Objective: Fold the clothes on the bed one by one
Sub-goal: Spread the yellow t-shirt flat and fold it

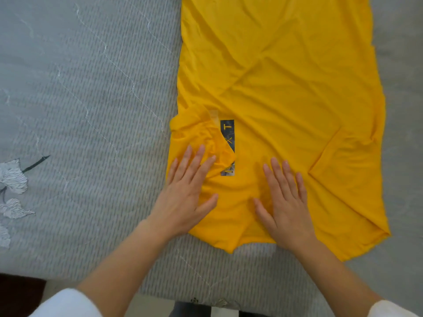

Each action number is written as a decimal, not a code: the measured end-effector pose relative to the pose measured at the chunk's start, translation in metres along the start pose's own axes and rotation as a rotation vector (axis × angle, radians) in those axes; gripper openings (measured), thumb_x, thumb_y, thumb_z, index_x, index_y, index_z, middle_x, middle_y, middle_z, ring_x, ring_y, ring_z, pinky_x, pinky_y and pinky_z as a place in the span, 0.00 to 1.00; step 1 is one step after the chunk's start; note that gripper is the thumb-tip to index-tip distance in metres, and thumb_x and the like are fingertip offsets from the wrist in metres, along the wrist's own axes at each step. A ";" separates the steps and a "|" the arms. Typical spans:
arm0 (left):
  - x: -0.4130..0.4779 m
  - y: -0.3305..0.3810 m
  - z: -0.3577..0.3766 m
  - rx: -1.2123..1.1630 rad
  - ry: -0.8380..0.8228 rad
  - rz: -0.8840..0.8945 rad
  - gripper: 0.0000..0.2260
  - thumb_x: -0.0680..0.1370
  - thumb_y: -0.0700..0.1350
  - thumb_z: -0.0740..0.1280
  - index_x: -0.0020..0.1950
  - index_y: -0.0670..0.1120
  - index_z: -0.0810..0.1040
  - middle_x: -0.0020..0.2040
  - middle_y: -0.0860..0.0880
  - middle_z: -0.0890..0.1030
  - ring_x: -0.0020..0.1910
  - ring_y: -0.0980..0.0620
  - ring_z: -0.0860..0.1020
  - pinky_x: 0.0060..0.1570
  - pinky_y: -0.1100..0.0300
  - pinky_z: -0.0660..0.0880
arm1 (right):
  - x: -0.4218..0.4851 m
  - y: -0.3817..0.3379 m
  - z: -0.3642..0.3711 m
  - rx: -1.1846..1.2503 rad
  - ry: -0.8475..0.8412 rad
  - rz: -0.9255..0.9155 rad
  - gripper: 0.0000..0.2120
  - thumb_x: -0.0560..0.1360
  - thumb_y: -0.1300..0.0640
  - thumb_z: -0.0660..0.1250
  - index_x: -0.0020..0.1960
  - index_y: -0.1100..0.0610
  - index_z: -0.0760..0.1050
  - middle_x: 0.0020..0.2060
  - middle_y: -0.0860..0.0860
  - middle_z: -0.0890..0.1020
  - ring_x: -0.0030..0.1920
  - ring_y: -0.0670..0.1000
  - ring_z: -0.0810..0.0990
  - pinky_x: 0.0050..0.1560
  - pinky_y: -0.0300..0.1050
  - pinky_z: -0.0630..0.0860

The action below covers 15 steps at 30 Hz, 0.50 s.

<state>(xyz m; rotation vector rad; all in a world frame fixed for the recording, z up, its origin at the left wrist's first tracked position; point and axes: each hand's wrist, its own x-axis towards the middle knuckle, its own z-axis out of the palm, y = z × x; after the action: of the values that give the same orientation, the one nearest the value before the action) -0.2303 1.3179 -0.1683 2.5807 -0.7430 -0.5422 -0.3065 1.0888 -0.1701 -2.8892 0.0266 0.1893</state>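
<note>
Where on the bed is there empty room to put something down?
The biggest bare patch of bed cover lies left of the yellow shirt, stretching to the flower print. A thin strip runs along the shirt's right edge. It is crowded on the shirt's near end, where the left hand and right hand press flat.

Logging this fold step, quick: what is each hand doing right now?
Left hand: open, pressing flat on the yellow shirt.
Right hand: open, flat on the shirt too.

A yellow shirt (286, 92) lies spread lengthwise on the bed (80, 99), creased. Its sleeves are folded inward, one half-covering a dark printed strip (227, 133).
</note>
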 end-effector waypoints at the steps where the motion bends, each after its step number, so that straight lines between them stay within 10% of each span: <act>1: -0.002 -0.003 0.003 0.061 -0.055 -0.017 0.33 0.76 0.65 0.47 0.78 0.54 0.43 0.78 0.52 0.38 0.76 0.51 0.35 0.75 0.50 0.37 | -0.007 0.009 -0.003 0.009 -0.006 0.022 0.32 0.78 0.42 0.53 0.77 0.56 0.55 0.77 0.54 0.57 0.77 0.52 0.50 0.75 0.54 0.47; 10: -0.038 0.016 0.007 0.205 -0.196 0.346 0.38 0.74 0.67 0.58 0.79 0.53 0.51 0.79 0.46 0.46 0.78 0.44 0.43 0.74 0.47 0.42 | -0.093 0.104 -0.048 -0.171 -0.246 -0.206 0.36 0.76 0.37 0.55 0.77 0.58 0.58 0.77 0.55 0.58 0.77 0.56 0.54 0.74 0.59 0.52; 15: -0.051 0.030 0.022 0.386 -0.180 0.403 0.39 0.69 0.51 0.64 0.78 0.45 0.54 0.78 0.38 0.53 0.77 0.39 0.49 0.73 0.43 0.49 | -0.115 0.127 -0.052 -0.272 -0.316 -0.261 0.36 0.72 0.45 0.58 0.76 0.58 0.57 0.75 0.58 0.61 0.76 0.58 0.55 0.72 0.61 0.53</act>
<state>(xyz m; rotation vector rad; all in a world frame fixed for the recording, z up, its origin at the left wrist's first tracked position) -0.2929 1.3175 -0.1600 2.6243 -1.5177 -0.5468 -0.4181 0.9533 -0.1354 -3.0501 -0.4637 0.6407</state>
